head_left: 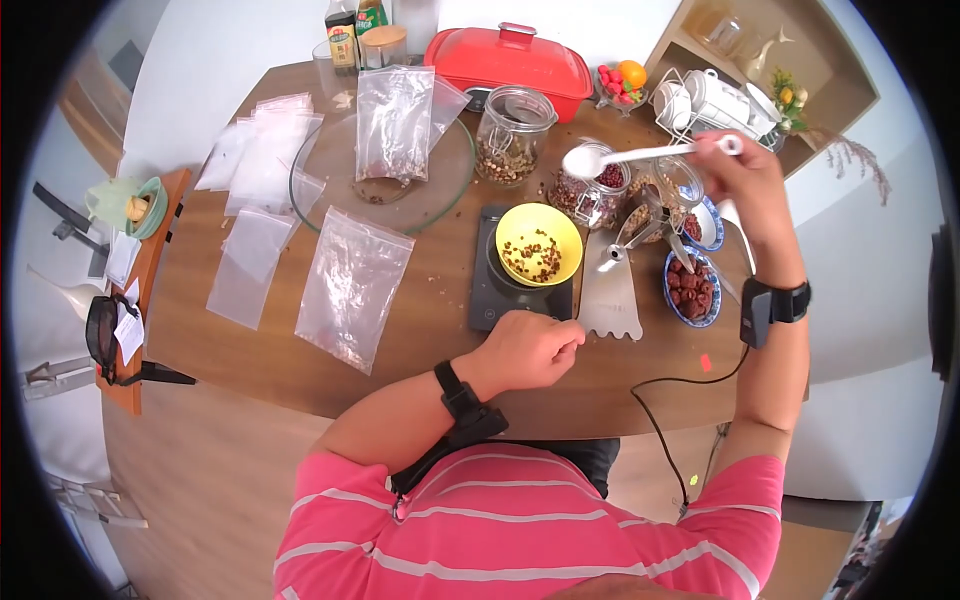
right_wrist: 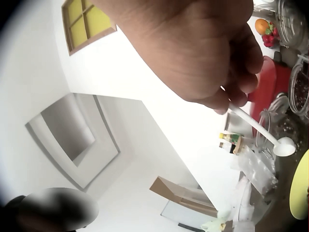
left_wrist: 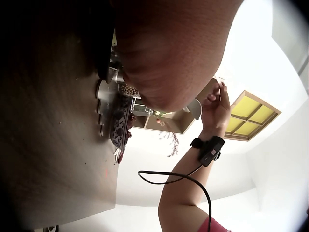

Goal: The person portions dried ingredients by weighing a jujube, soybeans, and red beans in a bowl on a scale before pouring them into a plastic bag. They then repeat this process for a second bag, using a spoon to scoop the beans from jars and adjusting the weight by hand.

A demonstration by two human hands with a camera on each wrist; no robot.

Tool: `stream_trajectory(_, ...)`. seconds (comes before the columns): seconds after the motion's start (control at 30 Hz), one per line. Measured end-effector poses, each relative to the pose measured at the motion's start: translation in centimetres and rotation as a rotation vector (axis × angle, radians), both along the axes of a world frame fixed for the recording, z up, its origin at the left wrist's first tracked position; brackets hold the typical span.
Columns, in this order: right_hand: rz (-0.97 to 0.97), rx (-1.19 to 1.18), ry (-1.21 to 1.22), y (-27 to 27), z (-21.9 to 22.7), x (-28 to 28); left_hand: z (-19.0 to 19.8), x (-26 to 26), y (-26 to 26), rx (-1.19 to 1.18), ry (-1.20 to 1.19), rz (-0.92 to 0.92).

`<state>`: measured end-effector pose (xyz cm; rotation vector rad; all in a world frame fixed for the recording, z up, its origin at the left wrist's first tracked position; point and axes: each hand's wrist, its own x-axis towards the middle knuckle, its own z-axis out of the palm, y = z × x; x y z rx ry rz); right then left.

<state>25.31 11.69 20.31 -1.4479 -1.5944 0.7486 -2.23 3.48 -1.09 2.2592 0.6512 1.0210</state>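
My right hand point(head_left: 745, 180) grips the handle of a white spoon point(head_left: 650, 154), raised above the glass jars on the right. The spoon's bowl points left, over a jar of dark red beans point(head_left: 590, 200); in the right wrist view the white spoon point(right_wrist: 260, 129) extends from between thumb and fingers. Loosely curled and holding nothing, my left hand point(head_left: 530, 350) lies before a black kitchen scale point(head_left: 487, 300). On that scale stands a yellow bowl point(head_left: 515, 225) with small reddish-brown pieces at its bottom.
Beside the scale lies a metal scraper point(head_left: 612, 300). A blue-patterned bowl point(head_left: 668, 305) holds dark red dried fruit. Plastic zip bags point(head_left: 355, 285) and a glass tray point(head_left: 310, 180) occupy the left. Behind stand a lidded jar point(head_left: 507, 150) and a red cooker point(head_left: 520, 65). A cable point(head_left: 650, 400) trails from the right wrist.
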Motion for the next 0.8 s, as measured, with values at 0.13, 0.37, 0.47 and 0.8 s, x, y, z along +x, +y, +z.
stream_trajectory(0.13,-0.375,0.251,0.378,-1.2,-0.5,5.9,0.4,0.0,-0.1,0.014,-0.02,0.005)
stream_trajectory(0.37,-0.63,0.176,0.25,-1.4,-6.9,12.6,-0.2,0.4,-0.3,0.021,-0.023,-0.013)
stream_trajectory(0.47,-0.526,0.103,0.3,-2.0,-7.6,9.9,-0.2,0.5,-0.2,0.024,-0.017,-0.001)
stream_trajectory(0.8,-0.676,0.416,0.477,-7.9,-13.6,5.9,-0.5,0.3,0.1,-0.002,-0.004,-0.003)
